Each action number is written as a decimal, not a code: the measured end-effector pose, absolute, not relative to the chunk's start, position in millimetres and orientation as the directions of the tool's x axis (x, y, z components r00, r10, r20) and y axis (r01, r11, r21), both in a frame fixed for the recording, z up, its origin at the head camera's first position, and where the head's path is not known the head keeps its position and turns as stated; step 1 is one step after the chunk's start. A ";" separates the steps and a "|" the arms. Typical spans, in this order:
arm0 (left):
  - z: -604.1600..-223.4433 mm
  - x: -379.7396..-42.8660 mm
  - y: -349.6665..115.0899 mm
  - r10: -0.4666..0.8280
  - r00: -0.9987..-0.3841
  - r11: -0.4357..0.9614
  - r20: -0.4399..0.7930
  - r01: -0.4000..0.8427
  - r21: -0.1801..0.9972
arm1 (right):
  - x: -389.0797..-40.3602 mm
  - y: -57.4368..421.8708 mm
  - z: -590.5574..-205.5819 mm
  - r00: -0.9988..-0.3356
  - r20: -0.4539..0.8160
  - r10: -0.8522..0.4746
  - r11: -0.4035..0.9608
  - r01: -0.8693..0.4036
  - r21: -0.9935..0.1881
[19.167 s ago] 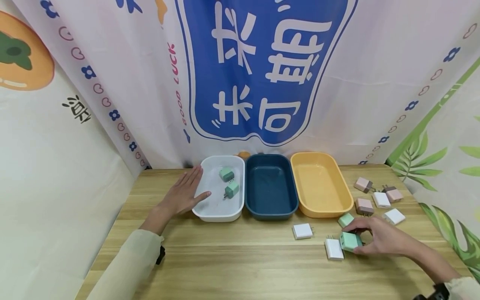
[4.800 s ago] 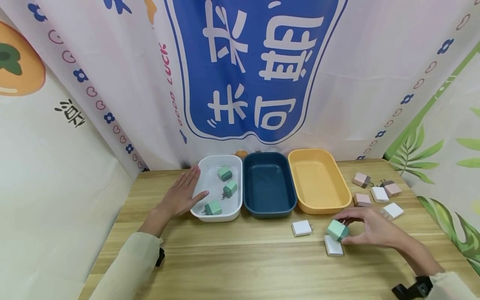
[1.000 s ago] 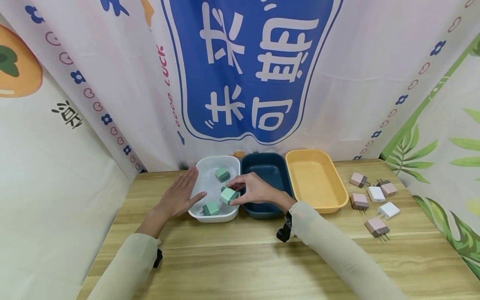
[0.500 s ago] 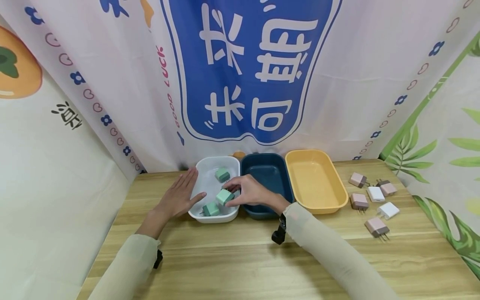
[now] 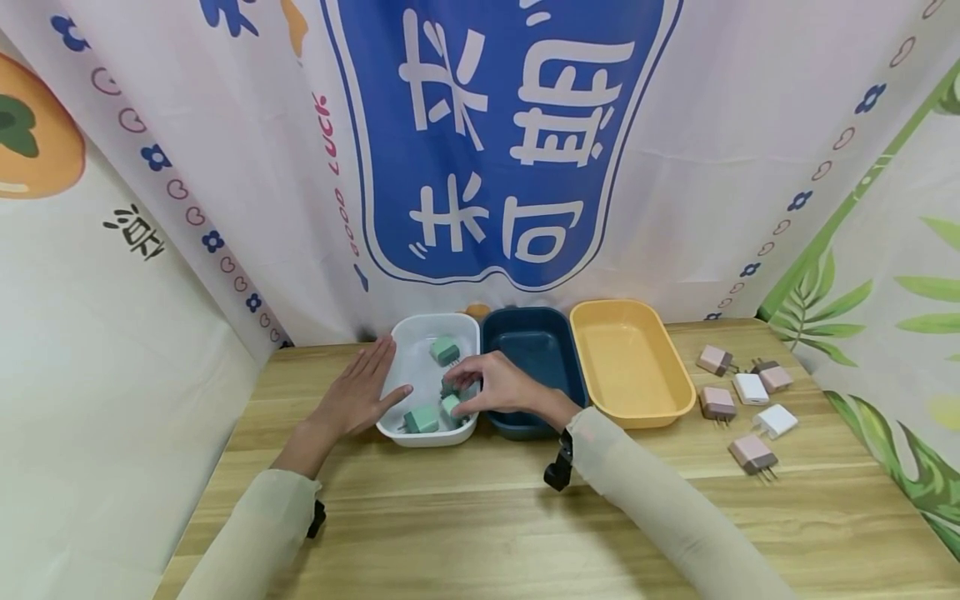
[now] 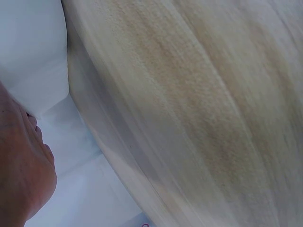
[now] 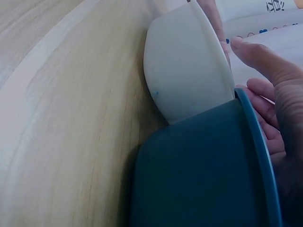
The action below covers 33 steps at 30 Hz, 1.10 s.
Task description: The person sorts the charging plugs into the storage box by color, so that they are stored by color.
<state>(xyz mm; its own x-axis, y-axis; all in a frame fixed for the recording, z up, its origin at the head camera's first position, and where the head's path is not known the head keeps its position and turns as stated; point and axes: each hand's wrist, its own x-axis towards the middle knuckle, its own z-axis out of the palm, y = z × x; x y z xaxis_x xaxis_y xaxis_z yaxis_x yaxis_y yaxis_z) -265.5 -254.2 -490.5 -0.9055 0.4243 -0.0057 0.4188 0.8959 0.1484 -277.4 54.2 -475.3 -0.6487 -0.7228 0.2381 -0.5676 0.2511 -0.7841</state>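
Observation:
My left hand (image 5: 356,396) rests with straight fingers against the left rim of the white tray (image 5: 397,435). Inside that tray lie several green plug chargers: one near the back (image 5: 445,350), one at the front left (image 5: 422,418) and another green charger (image 5: 451,406) just under my right thumb. A further charger is partly hidden by the right fingers. My right hand (image 5: 491,382) hovers over the tray's right side, thumb and fingers apart. In the right wrist view, nothing shows between the right hand's thumb (image 7: 258,54) and fingers.
A dark blue tray (image 5: 517,429) and a yellow tray (image 5: 648,417) stand beside the white one. On the right lie pink-and-brown chargers, including a nearer one (image 5: 753,454), and white chargers (image 5: 776,421). My right forearm covers part of the table (image 5: 450,533).
Over the earlier frames, green chargers came from the right side into the white tray. Since half a second ago, my right hand has let go of one, which sits lower. The left hand stayed put.

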 end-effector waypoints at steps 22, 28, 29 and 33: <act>-491.2 -265.3 -253.8 0.424 -0.905 0.896 -0.002 0.420 0.143 | -262.9 87.1 -459.2 -0.630 0.252 -0.734 0.243 -0.591 -0.769; -492.6 -266.3 -254.1 0.428 -0.904 0.894 0.005 0.424 0.144 | -256.0 103.2 -452.1 -0.610 0.267 -0.746 0.254 -0.631 -0.733; -492.6 -266.5 -254.2 0.428 -0.904 0.894 0.009 0.425 0.144 | -255.1 105.8 -451.4 -0.607 0.270 -0.747 0.250 -0.634 -0.732; -493.1 -267.0 -254.4 0.433 -0.901 0.891 0.022 0.431 0.144 | -252.0 115.7 -449.1 -0.589 0.291 -0.754 0.240 -0.658 -0.714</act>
